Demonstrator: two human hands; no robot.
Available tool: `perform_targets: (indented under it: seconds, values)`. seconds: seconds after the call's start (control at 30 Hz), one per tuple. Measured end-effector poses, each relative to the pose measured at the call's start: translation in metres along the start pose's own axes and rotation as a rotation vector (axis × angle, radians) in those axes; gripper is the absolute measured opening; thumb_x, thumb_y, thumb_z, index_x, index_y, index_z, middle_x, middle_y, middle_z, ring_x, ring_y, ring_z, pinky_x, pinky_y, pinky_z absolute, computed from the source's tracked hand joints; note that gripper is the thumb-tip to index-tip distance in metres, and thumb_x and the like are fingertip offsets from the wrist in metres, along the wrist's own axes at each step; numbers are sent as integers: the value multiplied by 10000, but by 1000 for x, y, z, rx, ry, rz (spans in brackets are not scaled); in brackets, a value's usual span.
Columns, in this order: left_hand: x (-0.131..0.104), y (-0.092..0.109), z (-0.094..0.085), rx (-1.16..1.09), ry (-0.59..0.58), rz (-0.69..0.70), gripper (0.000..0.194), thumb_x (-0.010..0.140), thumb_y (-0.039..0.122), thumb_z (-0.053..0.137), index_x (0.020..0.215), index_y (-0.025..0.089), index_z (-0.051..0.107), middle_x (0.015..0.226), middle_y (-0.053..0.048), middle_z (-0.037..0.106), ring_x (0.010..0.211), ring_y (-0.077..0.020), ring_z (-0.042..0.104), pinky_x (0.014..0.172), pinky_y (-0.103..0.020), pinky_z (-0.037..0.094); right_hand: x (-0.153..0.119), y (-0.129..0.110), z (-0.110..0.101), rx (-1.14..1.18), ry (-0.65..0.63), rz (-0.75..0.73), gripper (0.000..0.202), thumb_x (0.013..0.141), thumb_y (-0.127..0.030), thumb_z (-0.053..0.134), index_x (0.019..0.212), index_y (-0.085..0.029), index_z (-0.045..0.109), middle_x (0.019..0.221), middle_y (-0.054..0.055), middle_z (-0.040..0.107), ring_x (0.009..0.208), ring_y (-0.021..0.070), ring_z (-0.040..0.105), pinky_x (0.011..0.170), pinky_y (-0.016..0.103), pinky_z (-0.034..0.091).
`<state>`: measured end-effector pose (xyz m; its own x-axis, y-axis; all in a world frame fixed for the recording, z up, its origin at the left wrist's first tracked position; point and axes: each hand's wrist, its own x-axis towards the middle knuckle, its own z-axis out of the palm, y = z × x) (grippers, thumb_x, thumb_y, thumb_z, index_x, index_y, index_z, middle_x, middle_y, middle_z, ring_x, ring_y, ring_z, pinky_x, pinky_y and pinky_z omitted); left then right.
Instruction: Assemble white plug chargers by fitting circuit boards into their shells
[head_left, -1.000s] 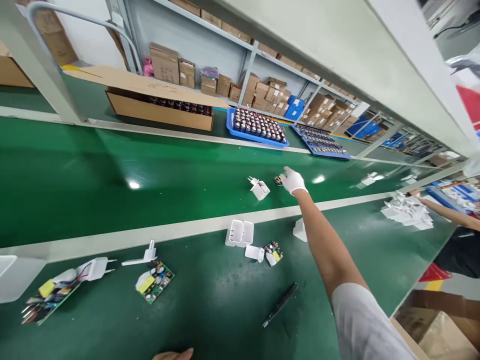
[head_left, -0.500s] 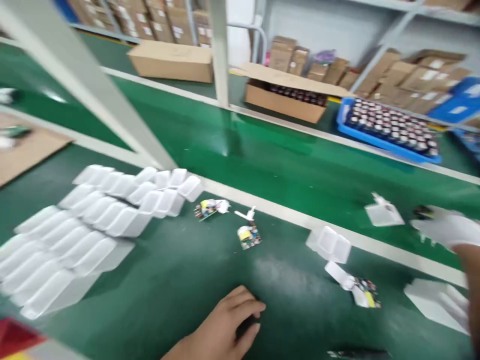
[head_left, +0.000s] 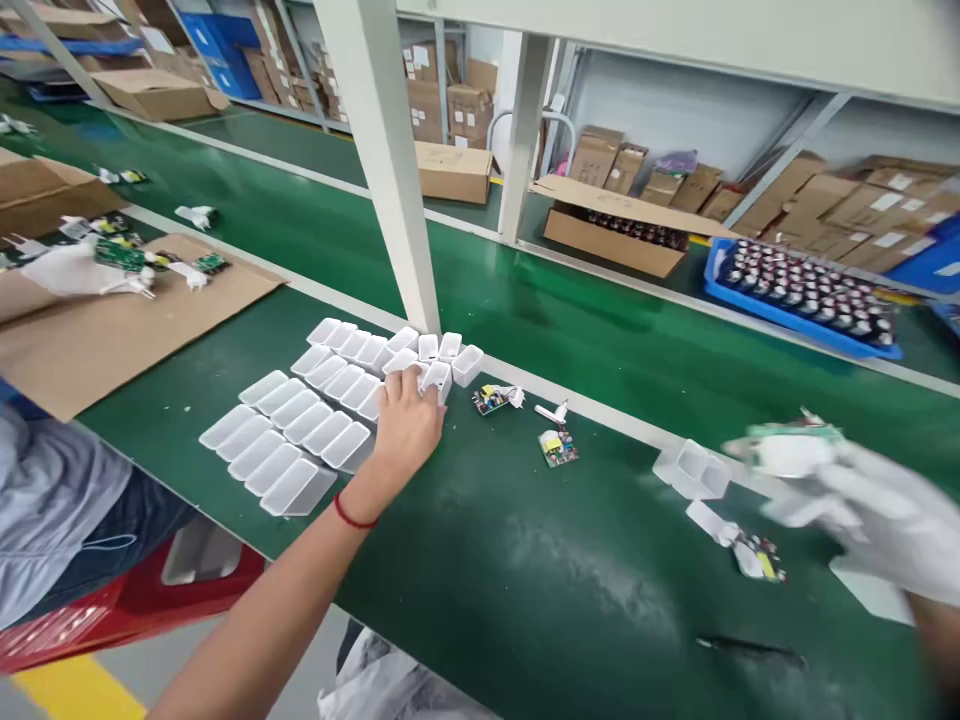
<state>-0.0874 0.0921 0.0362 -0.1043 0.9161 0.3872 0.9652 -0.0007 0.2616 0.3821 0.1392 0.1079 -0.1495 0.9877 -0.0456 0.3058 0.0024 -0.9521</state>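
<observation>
My left hand point(head_left: 409, 420), bare with a red wristband, reaches into the group of white plastic cases point(head_left: 304, 415). Its fingers close at a small white case point(head_left: 436, 377) near the white post. On the right, my right hand point(head_left: 877, 510), in a white glove and blurred, holds a green circuit board point(head_left: 795, 440) with a white part. Nearby lie a white case point(head_left: 694, 470) and a board with a white plug piece point(head_left: 757, 558). Two more boards, one at the belt edge point(head_left: 491, 400) and one nearer point(head_left: 558, 448), rest between my hands.
A black pen-like tool point(head_left: 752, 652) lies near the front. At left, a person's gloved hand point(head_left: 71, 272) handles boards over cardboard point(head_left: 172, 320). A white post point(head_left: 382, 170) stands behind the cases. Beyond the green belt are an open carton point(head_left: 611, 240) and a blue tray point(head_left: 795, 325).
My left hand has moved from the bare tabletop up to the cases. My right hand has come further into view with the board. The view has swung left, showing the other person's hand.
</observation>
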Motion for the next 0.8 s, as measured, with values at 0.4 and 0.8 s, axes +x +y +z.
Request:
perform_targets:
  seconds: [0.4,0.8]
  values:
    - [-106,38,-8,-292,-193,314,136,932,161,496,815,147,564,1338,-214,478,1359,-405,391,1031,-591,434,-57,29,216,587,-234,237,432,792,-427,757,1154,-217,655,670,-22,615,578,164,640,523,312,555]
    - [-124,31,6,-790,-435,-57,599,856,206,651,1375,234,352,1379,-142,550,1254,-315,566,931,-459,569,-74,24,233,193,-279,117,723,638,-262,859,1258,-284,487,1189,70,644,1063,239,659,921,422,540]
